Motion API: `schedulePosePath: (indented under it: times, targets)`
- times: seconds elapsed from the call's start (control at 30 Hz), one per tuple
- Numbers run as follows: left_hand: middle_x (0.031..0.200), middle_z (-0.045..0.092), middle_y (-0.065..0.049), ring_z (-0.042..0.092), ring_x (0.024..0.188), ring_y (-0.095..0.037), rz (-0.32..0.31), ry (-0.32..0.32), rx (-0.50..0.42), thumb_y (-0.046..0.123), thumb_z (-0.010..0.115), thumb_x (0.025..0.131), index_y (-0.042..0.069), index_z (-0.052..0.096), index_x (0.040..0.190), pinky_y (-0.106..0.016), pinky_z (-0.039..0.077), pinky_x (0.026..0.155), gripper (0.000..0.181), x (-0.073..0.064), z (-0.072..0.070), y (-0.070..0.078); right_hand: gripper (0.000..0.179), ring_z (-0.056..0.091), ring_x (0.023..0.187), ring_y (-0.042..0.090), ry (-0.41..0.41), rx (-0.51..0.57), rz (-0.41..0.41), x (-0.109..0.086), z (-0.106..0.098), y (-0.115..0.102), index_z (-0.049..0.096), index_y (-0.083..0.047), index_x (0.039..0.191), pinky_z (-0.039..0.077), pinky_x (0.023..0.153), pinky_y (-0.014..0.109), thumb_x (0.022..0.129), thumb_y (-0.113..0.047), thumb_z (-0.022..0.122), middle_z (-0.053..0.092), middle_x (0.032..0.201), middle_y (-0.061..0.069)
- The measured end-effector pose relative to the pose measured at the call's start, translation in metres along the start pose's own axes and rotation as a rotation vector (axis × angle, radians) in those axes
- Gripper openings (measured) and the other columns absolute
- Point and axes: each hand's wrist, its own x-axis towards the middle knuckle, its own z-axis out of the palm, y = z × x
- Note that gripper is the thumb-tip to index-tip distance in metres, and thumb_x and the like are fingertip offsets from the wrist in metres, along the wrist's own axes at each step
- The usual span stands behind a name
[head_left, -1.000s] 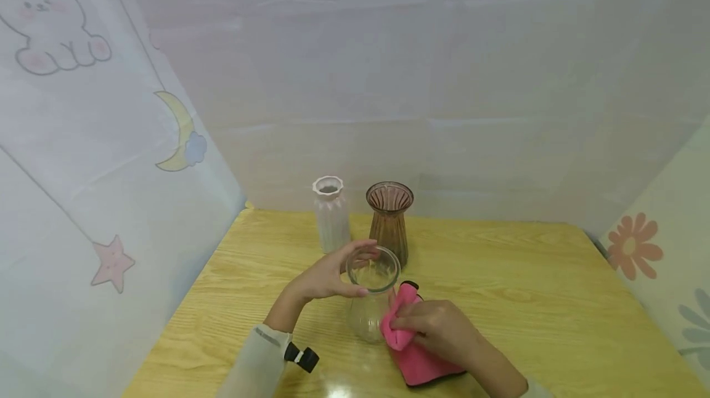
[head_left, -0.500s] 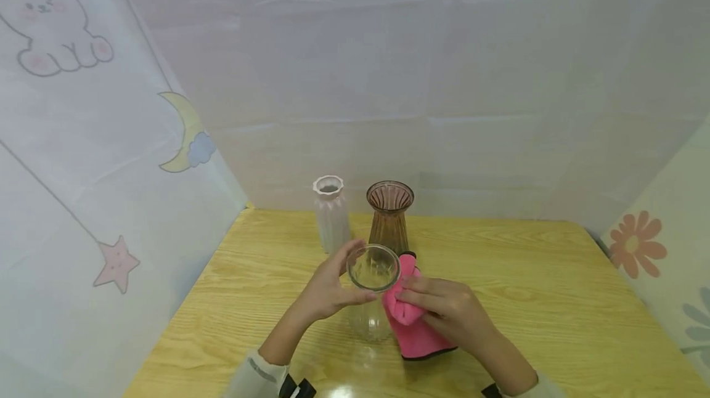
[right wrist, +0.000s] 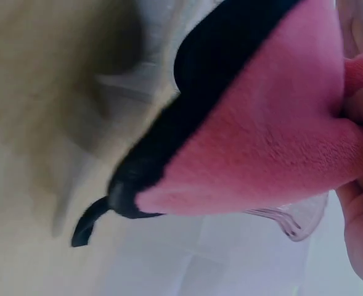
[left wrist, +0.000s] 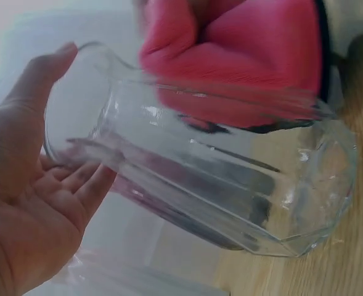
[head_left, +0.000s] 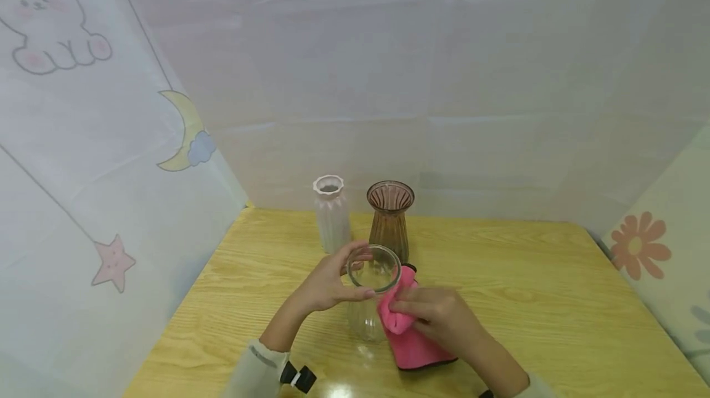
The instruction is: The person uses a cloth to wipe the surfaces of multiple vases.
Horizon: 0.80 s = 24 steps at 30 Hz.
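Observation:
A clear glass vase [head_left: 367, 318] stands upright on the wooden table. My left hand [head_left: 327, 278] grips it round the neck from the left, thumb in front and fingers behind, as the left wrist view also shows. On the vase's right side, my right hand [head_left: 444, 318] pinches a bunched pink cloth [head_left: 413, 345] with black edging. The cloth lies against the outside of the glass, its lower part hanging down. Seen from the right wrist, the cloth [right wrist: 255, 142] and its black loop hide most of the vase.
Behind the clear vase stand a white ribbed vase [head_left: 333, 225] and a purplish-brown glass vase [head_left: 390, 225], the latter close to my left fingertips. The yellow wooden table [head_left: 527, 299] meets a pale sheet wall [head_left: 499, 77] at its back edge.
The right hand and cloth go up along the vase's side, then come back down a little. My left hand keeps its hold on the neck; the other vases stay put.

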Motion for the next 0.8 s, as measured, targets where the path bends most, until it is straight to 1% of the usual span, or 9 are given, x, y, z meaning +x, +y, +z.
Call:
schedulePosePath:
  times: [0.13,0.23,0.3,0.4,0.5,0.53,0.6,0.7,0.8]
  targets:
    - [0.152,0.047,-0.015,0.049,0.138,-0.03,0.063,-0.122,-0.056,0.012,0.08,0.087,0.001,0.03,0.155,-0.041,0.04,0.115,0.085,0.006,-0.011,-0.005,0.035,0.072,0.091,0.006,-0.13,-0.022,0.01,-0.012,0.003,-0.002,0.081,-0.023,0.098,0.058,0.08,0.021,0.069,-0.005,0.087,0.077,0.096,-0.009]
    - [0.156,0.043,-0.015,0.045,0.141,-0.031,0.081,-0.191,-0.095,0.014,0.079,0.088,0.003,0.028,0.157,-0.044,0.036,0.118,0.086,0.009,-0.016,-0.007,0.039,0.072,0.091,0.004,-0.21,-0.006,0.018,-0.017,0.004,-0.003,0.08,-0.024,0.098,0.058,0.079,0.019,0.066,-0.003,0.089,0.076,0.096,-0.011]
    - [0.159,0.038,-0.014,0.041,0.144,-0.029,0.079,-0.202,-0.102,0.019,0.079,0.089,0.007,0.025,0.159,-0.046,0.033,0.119,0.09,0.01,-0.016,-0.008,0.041,0.072,0.093,0.004,-0.233,0.012,0.027,-0.018,0.003,-0.003,0.08,-0.025,0.1,0.057,0.079,0.019,0.068,-0.002,0.089,0.076,0.098,-0.012]
    - [0.164,0.031,-0.011,0.033,0.149,-0.026,0.065,-0.149,-0.057,0.03,0.081,0.088,0.012,0.021,0.161,-0.048,0.027,0.122,0.096,0.006,-0.013,-0.007,0.037,0.073,0.093,0.008,-0.183,0.031,0.023,-0.016,-0.003,-0.002,0.08,-0.024,0.102,0.058,0.082,0.021,0.072,-0.003,0.087,0.077,0.099,-0.009]
    - [0.165,0.031,-0.008,0.032,0.15,-0.024,0.025,-0.031,0.029,0.037,0.083,0.085,0.014,0.023,0.161,-0.051,0.028,0.121,0.1,-0.002,-0.006,-0.001,0.014,0.074,0.092,0.014,-0.054,0.029,0.006,-0.011,-0.01,0.0,0.08,-0.02,0.104,0.058,0.086,0.023,0.092,-0.014,0.076,0.077,0.102,-0.003]
    - [0.164,0.033,-0.008,0.033,0.149,-0.024,0.007,0.006,0.055,0.037,0.084,0.084,0.013,0.024,0.161,-0.051,0.029,0.12,0.101,-0.004,-0.003,0.002,0.012,0.075,0.092,0.016,-0.004,0.02,-0.006,-0.008,-0.012,0.001,0.08,-0.019,0.104,0.058,0.087,0.024,0.097,-0.018,0.07,0.078,0.102,-0.001]
    - [0.161,0.038,-0.009,0.038,0.147,-0.025,-0.036,0.061,0.078,0.037,0.086,0.082,0.011,0.027,0.159,-0.051,0.033,0.118,0.101,-0.007,0.004,0.007,0.024,0.075,0.091,0.019,0.084,-0.002,-0.034,-0.002,-0.014,0.002,0.08,-0.016,0.105,0.057,0.089,0.026,0.105,-0.024,0.058,0.077,0.103,0.002]
    - [0.155,0.046,-0.011,0.045,0.142,-0.024,-0.088,0.114,0.08,0.037,0.087,0.08,0.008,0.03,0.157,-0.047,0.038,0.116,0.1,-0.009,0.013,0.015,0.027,0.075,0.091,0.021,0.154,-0.029,-0.072,0.005,-0.013,0.003,0.079,-0.013,0.108,0.057,0.09,0.028,0.107,-0.023,0.054,0.077,0.104,0.004]
    - [0.149,0.052,-0.013,0.05,0.137,-0.025,-0.112,0.139,0.082,0.037,0.087,0.08,0.006,0.032,0.156,-0.047,0.041,0.113,0.098,-0.009,0.017,0.017,0.027,0.075,0.089,0.021,0.167,-0.035,-0.087,0.008,-0.009,0.004,0.079,-0.013,0.108,0.058,0.088,0.03,0.107,-0.021,0.053,0.077,0.103,0.004]
